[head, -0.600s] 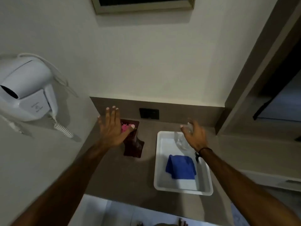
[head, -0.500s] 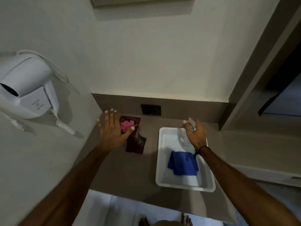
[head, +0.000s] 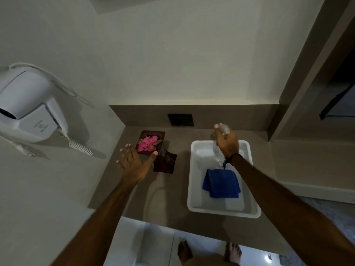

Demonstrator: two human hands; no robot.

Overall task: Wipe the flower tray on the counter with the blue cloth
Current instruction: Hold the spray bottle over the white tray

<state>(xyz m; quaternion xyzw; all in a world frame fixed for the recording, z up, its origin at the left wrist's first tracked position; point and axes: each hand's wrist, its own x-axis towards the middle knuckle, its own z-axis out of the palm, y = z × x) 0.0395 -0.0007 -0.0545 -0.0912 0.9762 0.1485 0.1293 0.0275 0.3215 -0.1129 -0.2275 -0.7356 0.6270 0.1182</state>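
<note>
Since the earlier frame my left hand (head: 134,164) has slid back off the pink flower, which now shows fully in the dark red square flower tray (head: 150,142) at the back left of the brown worktop (head: 169,194). That hand hovers spread, fingers apart, its thumb tip at the tray's near edge, holding nothing. A second dark red dish (head: 165,162) sits just beside the tray, toward me. My right hand (head: 227,143) is closed around a clear plastic spray bottle (head: 223,128), held above the far end of the white rectangular plastic tub (head: 194,181). The folded blue cloth (head: 221,183) lies inside that tub, untouched, well apart from the flower tray. A white wall-mounted hair dryer (head: 25,100) hangs on the left.
</note>
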